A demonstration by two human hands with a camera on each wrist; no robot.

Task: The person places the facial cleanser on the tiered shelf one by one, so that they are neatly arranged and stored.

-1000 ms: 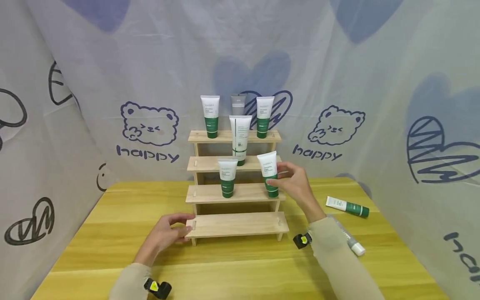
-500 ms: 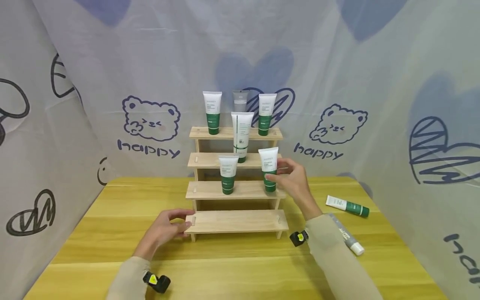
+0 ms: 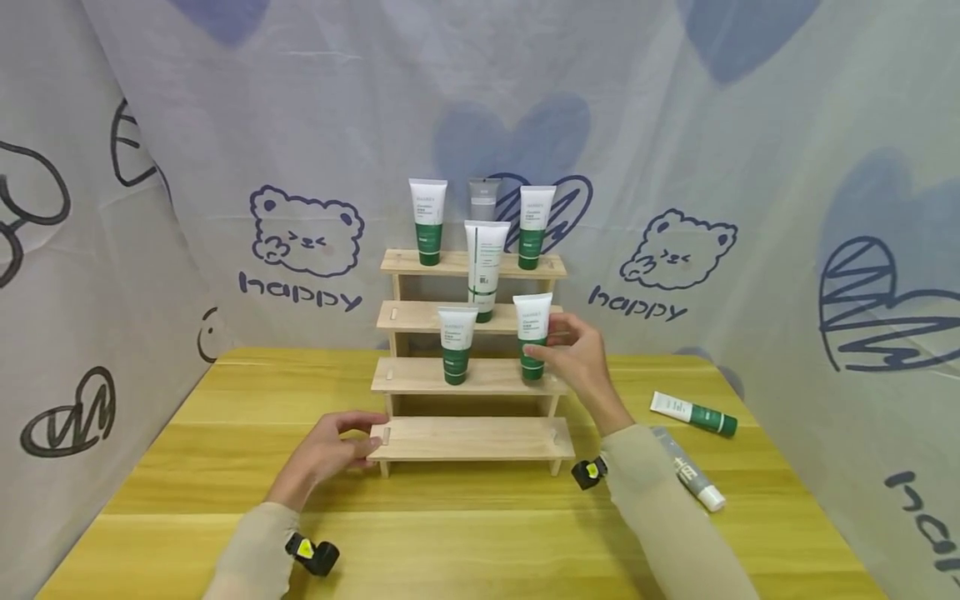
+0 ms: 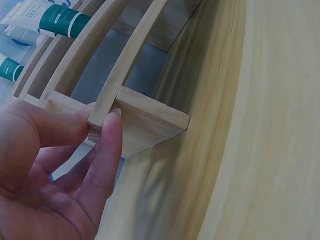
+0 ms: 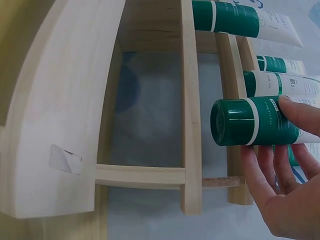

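Note:
My left hand (image 3: 330, 448) pinches the left end of the lowest board of a four-step wooden rack (image 3: 472, 437); in the left wrist view, thumb and fingers (image 4: 107, 155) close on the board's corner. My right hand (image 3: 579, 354) grips a white-and-green squeeze tube (image 3: 533, 333), cap down, close over the right part of the second step from the bottom. Its green cap (image 5: 232, 122) faces the step edge in the right wrist view. A matching tube (image 3: 456, 346) stands left of it on that step. Behind, a taller white tube (image 3: 486, 267) stands one step higher.
On the top step stand two white-and-green tubes, a left one (image 3: 429, 221) and a right one (image 3: 535, 225), with a grey tube (image 3: 483, 196) between. A slim green-and-white tube (image 3: 693, 414) and a grey tube (image 3: 690, 471) lie right on the table (image 3: 450, 542). A printed curtain (image 3: 322, 100) hangs behind.
The tube in my right hand has shifted slightly left over its step and stands more upright. My left hand keeps its grip on the board. The head view has shifted a little.

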